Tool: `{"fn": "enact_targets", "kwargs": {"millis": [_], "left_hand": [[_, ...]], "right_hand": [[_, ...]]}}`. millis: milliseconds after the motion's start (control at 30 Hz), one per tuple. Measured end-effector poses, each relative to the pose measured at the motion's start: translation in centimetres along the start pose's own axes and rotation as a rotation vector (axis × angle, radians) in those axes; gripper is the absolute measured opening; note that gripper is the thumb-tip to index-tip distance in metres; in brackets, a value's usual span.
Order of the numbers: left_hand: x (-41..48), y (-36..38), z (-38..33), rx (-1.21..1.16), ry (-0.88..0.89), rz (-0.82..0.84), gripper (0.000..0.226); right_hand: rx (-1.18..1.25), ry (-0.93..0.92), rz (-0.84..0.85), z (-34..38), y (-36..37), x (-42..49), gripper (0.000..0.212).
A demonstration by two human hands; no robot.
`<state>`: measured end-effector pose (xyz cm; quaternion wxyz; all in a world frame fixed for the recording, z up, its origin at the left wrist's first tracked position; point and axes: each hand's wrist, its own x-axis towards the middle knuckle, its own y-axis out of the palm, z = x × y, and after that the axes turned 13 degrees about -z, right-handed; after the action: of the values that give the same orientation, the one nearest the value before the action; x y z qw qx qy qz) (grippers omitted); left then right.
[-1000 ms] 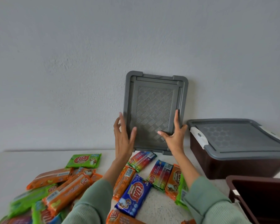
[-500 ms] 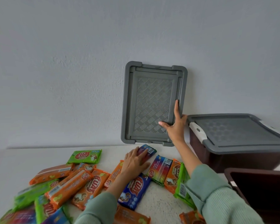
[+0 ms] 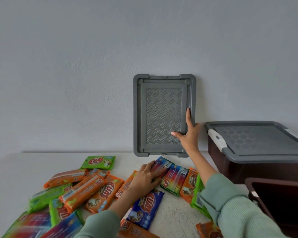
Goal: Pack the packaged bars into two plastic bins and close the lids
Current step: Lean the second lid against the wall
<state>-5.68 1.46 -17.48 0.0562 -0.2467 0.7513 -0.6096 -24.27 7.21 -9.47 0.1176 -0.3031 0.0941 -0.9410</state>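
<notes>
Pale grey-blue wall at back; white speckled tabletop meets its base.

left hand off lid, gripping bar

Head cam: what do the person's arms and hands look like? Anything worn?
Both bare: the left hand and right hand show no gloves, rings or watch. The left sleeve and right sleeve are pale sage-green ribbed knit.
</notes>
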Motion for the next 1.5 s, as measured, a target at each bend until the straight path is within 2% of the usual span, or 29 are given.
{"fn": "enact_targets", "kwargs": {"millis": [1067, 1267, 1500], "left_hand": [[-3.8, -0.2, -0.7, -0.030, -0.051, -0.091, 0.046], [-3.9, -0.2, -0.7, -0.030, -0.074, -0.101, 0.047], [-4.0, -0.8, -1.2, -0.011, -0.065, -0.079, 0.047]], "right_hand": [[-0.061, -0.004, -0.029, -3.5, 1.1, -2.4, 0.109], [-0.149, -0.040, -0.051, -3.8, 1.2, -2.5, 0.108], [-0.294, -0.061, -0.045, -3.3, 0.0, -3.1, 0.097]]}}
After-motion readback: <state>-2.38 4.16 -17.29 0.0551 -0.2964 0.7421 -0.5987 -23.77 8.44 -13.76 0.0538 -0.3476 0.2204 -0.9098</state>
